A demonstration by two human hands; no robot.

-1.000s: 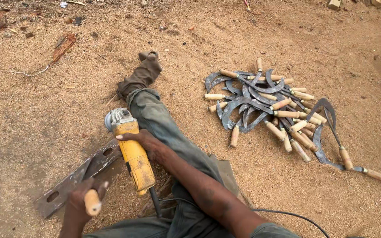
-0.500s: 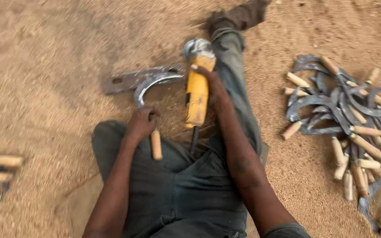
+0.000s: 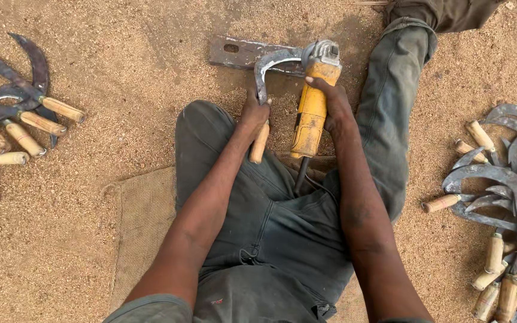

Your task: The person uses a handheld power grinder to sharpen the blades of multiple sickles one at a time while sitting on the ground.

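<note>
On sandy ground, left hand (image 3: 254,113) clenches the wooden-handled curved steel sickle (image 3: 262,90); right hand (image 3: 330,101) grasps the yellow angle grinder (image 3: 311,113), seemingly touching its blade

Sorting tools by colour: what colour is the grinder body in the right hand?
Yellow; the grinder in the right hand shows clearly in the head view.

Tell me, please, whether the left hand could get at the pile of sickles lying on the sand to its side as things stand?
Probably not at once: the left hand is closed on the sickle held to the yellow grinder. The left pile lies apart across bare sand, nothing blocking it.
</note>
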